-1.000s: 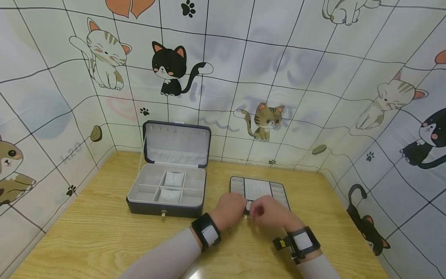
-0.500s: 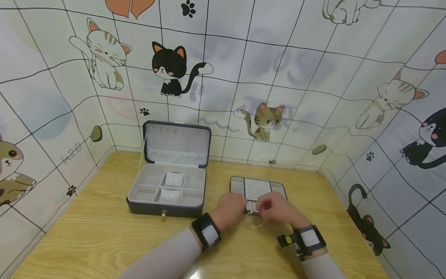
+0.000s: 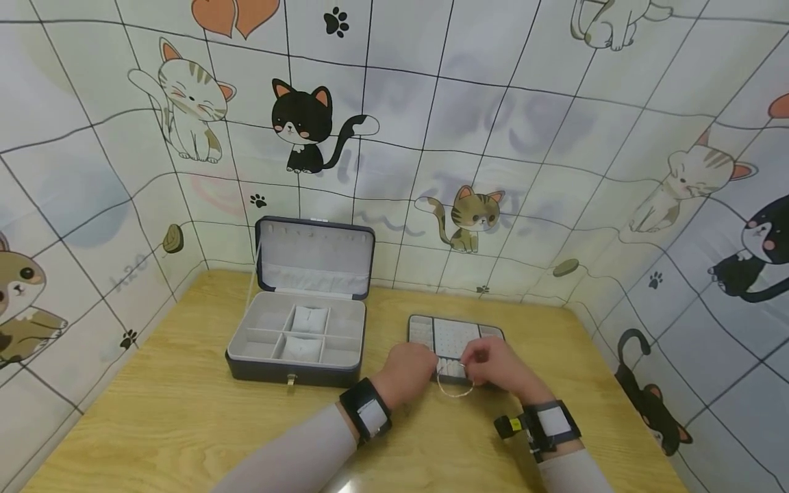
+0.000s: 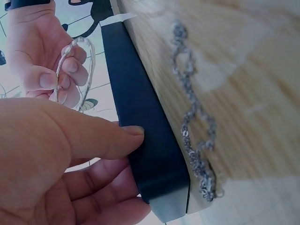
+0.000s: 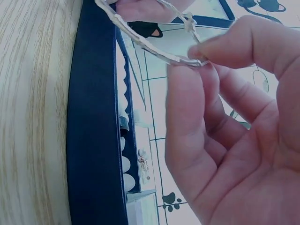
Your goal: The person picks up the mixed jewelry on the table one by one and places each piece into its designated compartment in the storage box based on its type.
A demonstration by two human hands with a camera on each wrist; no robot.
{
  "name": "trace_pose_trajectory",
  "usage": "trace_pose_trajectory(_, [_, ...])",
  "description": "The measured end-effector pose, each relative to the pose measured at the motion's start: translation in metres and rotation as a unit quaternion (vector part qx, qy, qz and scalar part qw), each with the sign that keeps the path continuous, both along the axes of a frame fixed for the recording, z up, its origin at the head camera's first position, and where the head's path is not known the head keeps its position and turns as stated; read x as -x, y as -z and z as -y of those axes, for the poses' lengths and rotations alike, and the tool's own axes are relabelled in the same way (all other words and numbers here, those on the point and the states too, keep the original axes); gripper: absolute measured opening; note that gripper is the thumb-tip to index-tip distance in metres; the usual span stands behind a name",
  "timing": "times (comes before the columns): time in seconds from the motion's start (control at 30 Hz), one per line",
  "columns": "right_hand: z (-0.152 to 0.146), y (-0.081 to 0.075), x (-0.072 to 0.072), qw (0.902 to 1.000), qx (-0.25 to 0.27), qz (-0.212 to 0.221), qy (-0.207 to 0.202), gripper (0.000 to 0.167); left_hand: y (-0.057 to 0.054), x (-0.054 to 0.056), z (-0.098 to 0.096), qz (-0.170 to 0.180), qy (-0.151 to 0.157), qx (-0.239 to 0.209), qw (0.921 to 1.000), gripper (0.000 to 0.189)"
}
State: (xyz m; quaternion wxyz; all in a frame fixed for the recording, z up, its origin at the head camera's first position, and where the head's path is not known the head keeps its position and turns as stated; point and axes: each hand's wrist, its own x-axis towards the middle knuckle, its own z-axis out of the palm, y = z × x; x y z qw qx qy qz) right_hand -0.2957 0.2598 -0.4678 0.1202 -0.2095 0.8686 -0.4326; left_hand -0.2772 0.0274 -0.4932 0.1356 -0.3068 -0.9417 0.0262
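Observation:
My right hand [image 3: 498,363] pinches a thin silver bangle [image 5: 145,44] between thumb and fingertips. The bangle hangs in front of the near edge of a shallow dark-edged jewelry tray [image 3: 456,337], its loop reaching towards my left hand. That left hand [image 3: 407,368] grips the tray's near left corner. In the left wrist view, the thumb [image 4: 126,136] lies on the tray's dark outer side while the other fingers curl round the corner. Pale ring rolls and small compartments line the tray, partly hidden behind my hands.
A dark jewelry box [image 3: 296,370] stands at the left with its lid raised; two white cushions sit in its compartments. A silver chain [image 4: 192,103] lies on the wooden table [image 3: 154,411] close to the tray. Cat-patterned cloth [image 3: 394,171] surrounds the table's back and sides.
My right hand has shifted slightly right and back, bringing the bangle into view, its loop hanging before the tray. My left hand has kept its hold on the tray corner.

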Motion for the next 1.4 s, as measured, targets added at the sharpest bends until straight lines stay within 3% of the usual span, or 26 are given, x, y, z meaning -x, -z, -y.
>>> trace_pose_trajectory(0.1, [-0.001, 0.000, 0.000, 0.9996, 0.001, -0.011, 0.028, 0.010, -0.001, -0.001, 0.001, 0.000, 0.006, -0.014, 0.9999, 0.014])
trace_pose_trajectory(0.17, [-0.001, 0.000, 0.000, 0.9989, 0.002, -0.015, 0.044, 0.009, -0.002, 0.001, 0.003, 0.018, 0.012, -0.032, 0.9993, 0.016])
trace_pose_trajectory(0.3, [0.001, -0.001, -0.001, 0.9981, 0.013, -0.018, 0.057, 0.010, -0.008, 0.008, 0.010, 0.097, 0.032, -0.095, 0.9902, 0.022])
trace_pose_trajectory(0.4, [0.003, -0.002, -0.002, 0.9973, 0.036, -0.013, 0.063, 0.012, -0.014, 0.013, 0.016, 0.163, 0.046, -0.148, 0.9744, 0.024])
trace_pose_trajectory(0.57, [0.005, 0.000, -0.003, 0.9946, 0.069, -0.003, 0.078, 0.014, -0.022, 0.017, 0.027, 0.261, 0.046, -0.228, 0.9367, 0.008])
trace_pose_trajectory(0.73, [0.009, 0.004, -0.002, 0.9918, 0.091, -0.004, 0.089, 0.016, -0.028, 0.020, 0.033, 0.331, 0.029, -0.280, 0.9007, 0.029])
trace_pose_trajectory(0.9, [0.015, 0.005, -0.003, 0.9907, 0.111, -0.014, 0.077, 0.017, -0.033, 0.022, 0.034, 0.349, 0.032, -0.312, 0.8832, 0.031])
trace_pose_trajectory(1.17, [0.022, 0.008, -0.004, 0.9933, 0.093, -0.045, 0.050, 0.012, -0.034, 0.022, 0.036, 0.416, 0.027, -0.375, 0.8279, 0.032])
trace_pose_trajectory(1.3, [0.024, 0.008, -0.005, 0.9930, 0.098, -0.053, 0.039, 0.012, -0.035, 0.024, 0.038, 0.418, 0.031, -0.406, 0.8122, 0.028])
trace_pose_trajectory(1.4, [0.025, 0.007, -0.005, 0.9924, 0.107, -0.050, 0.034, 0.012, -0.035, 0.027, 0.039, 0.409, 0.036, -0.420, 0.8095, 0.026])
